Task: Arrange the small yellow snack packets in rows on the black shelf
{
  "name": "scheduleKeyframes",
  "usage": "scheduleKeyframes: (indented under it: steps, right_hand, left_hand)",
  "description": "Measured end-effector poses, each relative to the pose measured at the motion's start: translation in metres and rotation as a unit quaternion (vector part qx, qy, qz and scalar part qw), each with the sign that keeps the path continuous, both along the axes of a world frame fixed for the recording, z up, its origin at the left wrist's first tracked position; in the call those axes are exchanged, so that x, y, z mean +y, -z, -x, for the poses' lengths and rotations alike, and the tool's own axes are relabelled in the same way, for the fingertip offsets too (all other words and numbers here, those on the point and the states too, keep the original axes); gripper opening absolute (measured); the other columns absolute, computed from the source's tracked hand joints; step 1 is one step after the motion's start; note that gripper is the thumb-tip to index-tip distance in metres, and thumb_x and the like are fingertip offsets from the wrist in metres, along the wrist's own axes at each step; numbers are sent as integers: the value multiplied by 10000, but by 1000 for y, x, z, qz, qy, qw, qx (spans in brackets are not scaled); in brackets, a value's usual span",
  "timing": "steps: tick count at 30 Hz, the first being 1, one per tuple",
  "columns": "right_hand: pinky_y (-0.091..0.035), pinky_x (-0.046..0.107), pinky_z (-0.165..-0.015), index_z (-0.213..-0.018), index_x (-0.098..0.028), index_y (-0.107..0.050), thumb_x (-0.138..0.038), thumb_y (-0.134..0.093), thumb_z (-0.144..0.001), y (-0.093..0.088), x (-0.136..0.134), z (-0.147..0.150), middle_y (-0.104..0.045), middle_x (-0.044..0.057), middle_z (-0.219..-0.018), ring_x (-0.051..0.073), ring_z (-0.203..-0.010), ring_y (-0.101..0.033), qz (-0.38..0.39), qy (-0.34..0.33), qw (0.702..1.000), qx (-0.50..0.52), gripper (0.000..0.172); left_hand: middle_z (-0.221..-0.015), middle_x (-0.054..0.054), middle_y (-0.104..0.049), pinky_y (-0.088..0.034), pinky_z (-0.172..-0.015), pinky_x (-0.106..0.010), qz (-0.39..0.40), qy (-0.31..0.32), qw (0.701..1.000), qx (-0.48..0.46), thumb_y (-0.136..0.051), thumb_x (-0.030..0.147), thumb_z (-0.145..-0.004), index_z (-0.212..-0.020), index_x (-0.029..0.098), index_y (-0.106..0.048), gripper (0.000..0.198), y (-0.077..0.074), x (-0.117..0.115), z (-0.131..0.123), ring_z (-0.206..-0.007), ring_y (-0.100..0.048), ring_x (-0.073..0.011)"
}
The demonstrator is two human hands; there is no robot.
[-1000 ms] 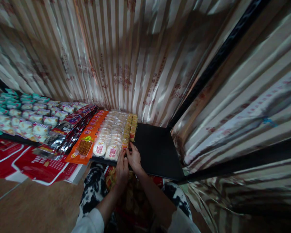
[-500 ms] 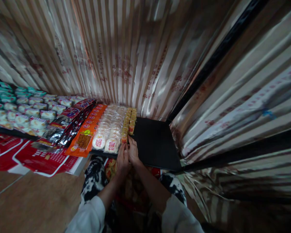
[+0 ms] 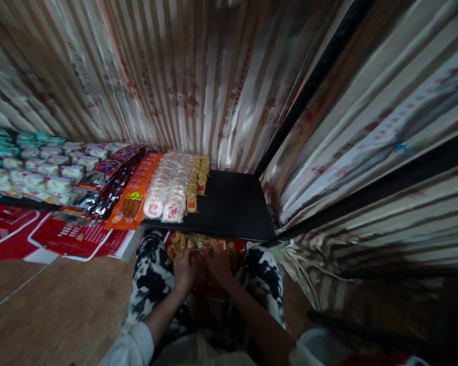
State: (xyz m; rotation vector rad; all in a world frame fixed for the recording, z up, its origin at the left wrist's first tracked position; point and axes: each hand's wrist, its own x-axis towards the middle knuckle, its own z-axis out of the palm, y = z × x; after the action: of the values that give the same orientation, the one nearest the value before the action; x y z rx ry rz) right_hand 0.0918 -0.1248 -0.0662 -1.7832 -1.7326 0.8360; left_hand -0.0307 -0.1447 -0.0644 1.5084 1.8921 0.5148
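My left hand point(image 3: 185, 269) and my right hand point(image 3: 217, 262) are low between my knees, over a red-edged box point(image 3: 245, 245) of small yellow-wrapped snacks point(image 3: 193, 240). The fingers of both hands are bent in among the wrappers; what they grip is too dark to make out. Above the box, a black shelf point(image 3: 236, 208) carries two rows of matching yellow snack packets point(image 3: 192, 195). Left of these stand rows of round white wrapped cakes point(image 3: 173, 209) with red print. The row nearer the cakes reaches closer to the shelf's front edge.
Further left lie an orange snack bag point(image 3: 127, 206), dark shiny bags point(image 3: 109, 185) and many white and teal packets point(image 3: 57, 185). Red printed bags point(image 3: 76, 239) hang below. Striped sheeting point(image 3: 198, 76) closes off the back and right, with black poles point(image 3: 309, 96) against it.
Both hands have drawn back from the front of the yellow packet rows on the shelf, down into the box between my knees. The view has shifted slightly.
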Motion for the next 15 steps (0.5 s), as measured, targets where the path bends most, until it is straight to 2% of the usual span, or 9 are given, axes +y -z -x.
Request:
scheduleKeyframes:
  steps: [3,6,11,15]
  right_hand:
    - [-415,293,-844,-1040,-145,-599,-186,-399,-827,28,-22,-6,-656,121,-1044,210,-976,-605,108,-34,990,-83,294]
    - [-398,292,-878,-1107,-168,-575,-167,-426,-814,41,-31,-7,-637,111,-1109,203,-1028,-588,162,-56,982,-83,329]
    - [-395,319,-905,-1107,-159,-575,-194,-427,-813,44,-28,-9,-624,121,-1134,215,-1061,-570,187,2,982,-15,331]
    - [-449,328,-831,-931,-176,-626,-344,-485,-774,45,-24,-12,-673,88,-996,225,-952,-613,158,50,971,172,269]
  left_hand:
    - [-1123,-127,-618,-402,-914,-295,135,71,987,46,-358,272,-869,-1098,133,-555,332,14,-16,-7,-1066,-561,-209]
    - [-1130,-140,-621,-398,-913,-299,175,93,979,54,-362,294,-872,-1146,125,-526,361,16,-20,-13,-1073,-564,-215]
    - [-1133,-83,-634,-395,-906,-247,143,46,989,-3,-408,217,-837,-1149,188,-548,343,15,-16,-17,-1073,-567,-177]
    - [-1148,-94,-624,-388,-935,-256,59,9,995,-85,-388,168,-814,-1083,155,-601,344,17,-12,-18,-1091,-552,-173]
